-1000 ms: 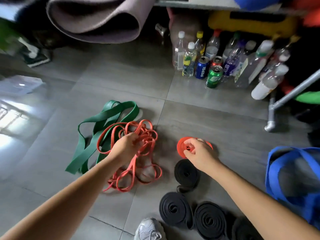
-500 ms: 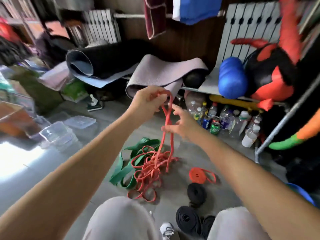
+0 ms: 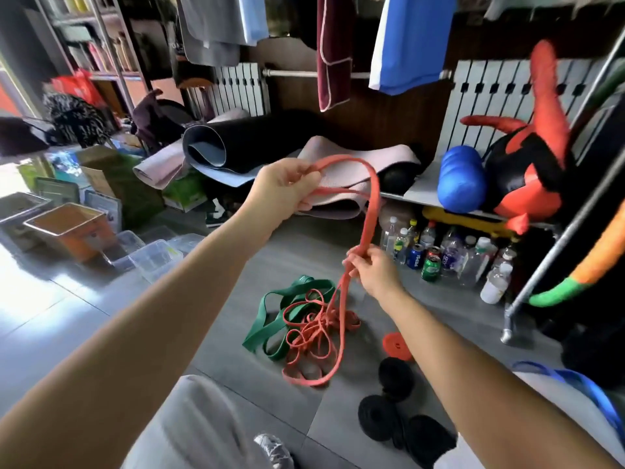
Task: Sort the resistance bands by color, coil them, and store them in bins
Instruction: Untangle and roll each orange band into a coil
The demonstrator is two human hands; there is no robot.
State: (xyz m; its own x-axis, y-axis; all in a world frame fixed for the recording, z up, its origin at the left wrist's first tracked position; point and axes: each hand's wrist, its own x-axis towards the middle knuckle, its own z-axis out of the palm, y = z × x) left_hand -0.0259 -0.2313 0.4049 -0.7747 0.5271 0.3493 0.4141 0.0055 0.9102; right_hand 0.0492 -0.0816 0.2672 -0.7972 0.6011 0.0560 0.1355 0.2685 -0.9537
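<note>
My left hand is raised high and grips the top loop of an orange band. Lower down, my right hand pinches the same band's two strands together. Below it the band trails into a tangle of orange bands on the floor, which lies over loose green bands. A coiled orange band sits to the right of the tangle. Several coiled black bands lie in front of it, partly hidden by my right forearm.
Clear plastic bins and an orange-brown box stand at the left. Bottles and cans crowd under a shelf at the right, beside a metal rack leg. A blue bag lies at the right. Rolled mats sit behind.
Both hands have lifted the orange band off the floor pile. My left hand has risen and moved apart from my right, which has slid down the band. The view has tilted up.
</note>
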